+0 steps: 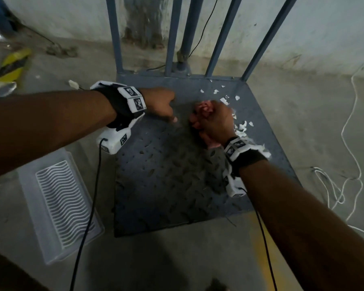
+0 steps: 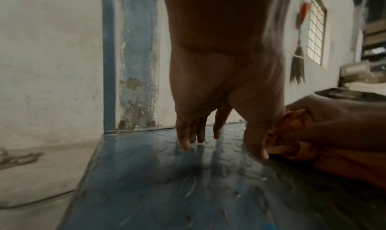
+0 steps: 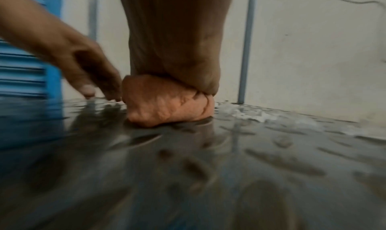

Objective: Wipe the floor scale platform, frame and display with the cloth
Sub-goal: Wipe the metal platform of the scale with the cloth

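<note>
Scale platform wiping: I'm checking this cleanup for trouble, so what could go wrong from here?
The right hand, holding the bunched cloth, may sweep the white scraps across the platform rather than collect them. The left hand has its fingers down beside the cloth and could block the stroke.

No words, numbers or brand names can be read anywhere. The only signs are small black-and-white square patterns, like little puzzle codes. Some sit on the white band [image 1: 132, 98] on the left wrist, on the left side. Others sit on the white band [image 1: 236, 147] on the right wrist, nearer and to the right. They spell nothing.
</note>
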